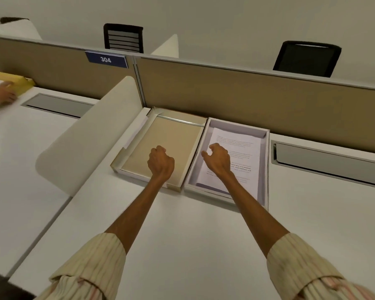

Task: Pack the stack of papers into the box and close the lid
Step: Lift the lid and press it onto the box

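A white box [266,169] lies open on the desk against the partition. A stack of printed papers [240,148] lies inside it, a little askew. To its left lies the lid [171,135], upside down, showing its tan inside. My left hand [160,162] hovers over the lid with fingers curled and nothing in it. My right hand [218,159] is above the left part of the papers, fingers loosely spread, holding nothing.
A curved white divider [91,135] stands to the left of the lid. A tan partition [247,94] runs behind the box. Grey cable trays [325,161] are set into the desk. Another person's hand [0,92] rests on a yellow packet at far left.
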### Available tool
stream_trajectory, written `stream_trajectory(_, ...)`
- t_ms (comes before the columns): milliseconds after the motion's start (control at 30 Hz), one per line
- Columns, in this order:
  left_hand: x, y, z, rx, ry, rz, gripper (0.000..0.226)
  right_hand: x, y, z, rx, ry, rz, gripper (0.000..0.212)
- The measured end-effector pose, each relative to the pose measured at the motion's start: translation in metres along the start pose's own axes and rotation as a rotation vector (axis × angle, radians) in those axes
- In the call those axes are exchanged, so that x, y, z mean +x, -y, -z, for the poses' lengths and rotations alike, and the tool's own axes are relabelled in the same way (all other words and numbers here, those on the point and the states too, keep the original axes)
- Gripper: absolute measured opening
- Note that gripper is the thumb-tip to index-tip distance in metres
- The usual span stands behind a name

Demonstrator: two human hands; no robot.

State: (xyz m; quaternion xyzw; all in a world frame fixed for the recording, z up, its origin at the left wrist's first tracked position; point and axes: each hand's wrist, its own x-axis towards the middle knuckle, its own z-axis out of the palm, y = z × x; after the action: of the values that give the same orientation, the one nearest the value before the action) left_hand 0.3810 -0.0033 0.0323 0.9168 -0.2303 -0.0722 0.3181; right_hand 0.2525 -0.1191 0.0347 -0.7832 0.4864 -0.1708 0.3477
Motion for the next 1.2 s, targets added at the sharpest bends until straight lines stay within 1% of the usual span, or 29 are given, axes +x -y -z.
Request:
stream_trajectory(133, 0.001, 0.03, 0.016, 0.094, -0.005, 0.064, 0.041, -0.004, 0.019, -0.029, -0.093, 0.187, 0.128, 0.057)
stream_trajectory(300, -0.001, 0.059, 0.021, 0.192, 0.018, 0.118, 0.048, -0.016, 0.034, -0.063, -0.2, 0.345, 0.264, 0.062)
stream_trajectory(367, -0.001, 0.069, 0.02, 0.244, 0.013, 0.16, 0.061, -0.023, 0.039, -0.074, -0.239, 0.41, 0.293, 0.063)
stream_trajectory(433, -0.001, 0.078, 0.019, 0.27, 0.016, 0.237, 0.084, -0.03, 0.042, -0.085, -0.264, 0.492, 0.313, 0.061)
stream_trajectory(500, 0.0, 0.083, 0.019, 0.24, 0.036, 0.332, 0.104, -0.037, 0.041, -0.093, -0.275, 0.586, 0.309, 0.059)
stream_trajectory(533, 0.001, 0.084, 0.019, 0.202, 0.043, 0.385, 0.108, -0.04, 0.04, -0.096, -0.295, 0.614, 0.31, 0.056)
stream_trajectory(567, 0.002, 0.086, 0.019, 0.145, 0.05, 0.445, 0.108, -0.042, 0.039, -0.099, -0.325, 0.618, 0.321, 0.051)
stream_trajectory(600, 0.003, 0.088, 0.019, 0.076, 0.063, 0.506, 0.102, -0.043, 0.037, -0.102, -0.35, 0.603, 0.336, 0.044)
stream_trajectory(667, 0.004, 0.093, 0.019, -0.055, 0.115, 0.578, 0.079, -0.044, 0.036, -0.105, -0.362, 0.566, 0.351, 0.036)
stream_trajectory(700, 0.005, 0.097, 0.019, -0.11, 0.139, 0.577, 0.069, -0.044, 0.036, -0.105, -0.358, 0.559, 0.353, 0.034)
stream_trajectory(767, 0.006, 0.103, 0.015, -0.219, 0.128, 0.548, 0.062, -0.045, 0.035, -0.106, -0.341, 0.548, 0.342, 0.033)
stream_trajectory(833, 0.004, 0.104, 0.014, -0.352, 0.066, 0.526, 0.057, -0.045, 0.033, -0.106, -0.302, 0.532, 0.318, 0.032)
stream_trajectory(900, 0.003, 0.101, 0.016, -0.535, 0.009, 0.498, 0.046, -0.045, 0.031, -0.107, -0.241, 0.527, 0.295, 0.032)
stream_trajectory(967, 0.002, 0.097, 0.018, -0.669, -0.011, 0.507, 0.051, -0.044, 0.03, -0.104, -0.182, 0.536, 0.274, 0.032)
stream_trajectory(1033, 0.0, 0.094, 0.018, -0.721, -0.019, 0.517, 0.058, -0.042, 0.03, -0.099, -0.148, 0.563, 0.272, 0.034)
stream_trajectory(1100, -0.004, 0.092, 0.017, -0.787, -0.04, 0.518, 0.062, -0.041, 0.032, -0.093, -0.112, 0.622, 0.264, 0.042)
stream_trajectory(1133, -0.007, 0.091, 0.018, -0.81, -0.061, 0.509, 0.062, -0.041, 0.033, -0.089, -0.086, 0.65, 0.25, 0.046)
stream_trajectory(1200, -0.011, 0.089, 0.018, -0.78, -0.108, 0.448, 0.053, -0.039, 0.038, -0.081, -0.017, 0.687, 0.2, 0.055)
